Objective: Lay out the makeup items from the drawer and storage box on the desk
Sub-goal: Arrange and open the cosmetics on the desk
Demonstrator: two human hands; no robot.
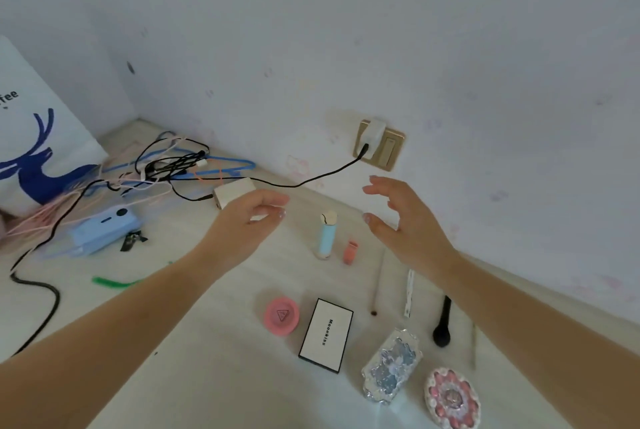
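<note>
Both my arms reach forward over the surface [214,342], my left hand [244,220] loosely curled with its grip released, my right hand [405,220] spread wide and holding nothing. Between and just below them stands the blue tube [326,235] beside the small pink lipstick [349,252]. Nearer me lie the round pink compact [281,316], the white palette [326,335] and the black brush [443,324].

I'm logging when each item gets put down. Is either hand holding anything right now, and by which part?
Nothing is held. The left hand and right hand both hover with loosely spread fingers above the blue tube and the small pink lipstick.
</note>
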